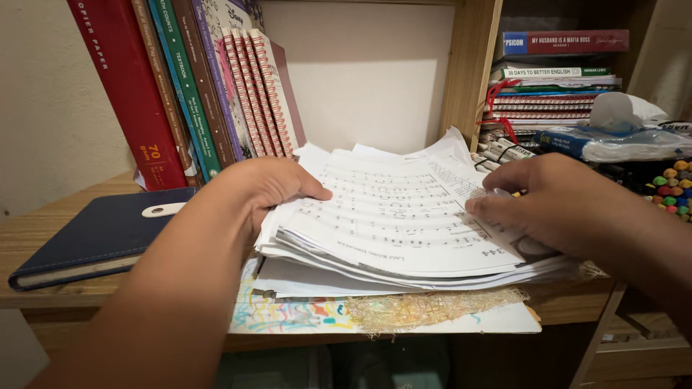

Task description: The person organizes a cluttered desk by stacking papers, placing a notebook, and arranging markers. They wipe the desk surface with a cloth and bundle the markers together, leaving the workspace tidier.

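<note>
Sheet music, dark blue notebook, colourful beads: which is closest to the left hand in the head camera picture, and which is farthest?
From the left hand:
1. Sheet music stack, gripped at its left edge.
2. Dark blue notebook, lying flat on the shelf further left.
3. Colourful beads, far right, beyond the right hand.

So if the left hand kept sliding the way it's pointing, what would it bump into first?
The left hand points rightward across the stack of sheet music. Going straight on, it would probably meet the right hand first, resting on the stack's other side, though depth is hard to judge.

Home study: wooden bookshelf, books
</note>
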